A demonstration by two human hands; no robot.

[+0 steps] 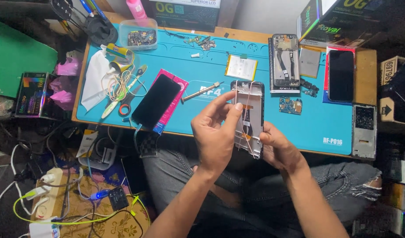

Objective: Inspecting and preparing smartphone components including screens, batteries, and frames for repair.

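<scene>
Mid-way through banding, by the look of it: phone frame held upright over the lap, just past the near edge of the table, with its bare pale inner side facing up. Crossed lengthwise and slantwise by a thin band, seemingly a rubber band like those heaped in the loose bands at the far left of the blue mat.

Left hand: grip closed, thumb and fingertips pinched together at the frame's upper left edge, right where the band meets it. Cannot tell whether the pinch has the band alone or band and edge together. Right hand: grip wrapped round the lower right side from behind, fingers mostly hidden by the frame, palm cradling it.

Lying untouched on the mat: a black phone face up on a pink packet, a slim metal tool just beyond the left fingertips, a flat battery, a second opened phone and a small circuit board.

For a next move, judging from this: a steady hold from the right, even tension from the left, and care to seat the band flat on the frame's edge without letting it snap off or drag across the exposed inner parts.
</scene>
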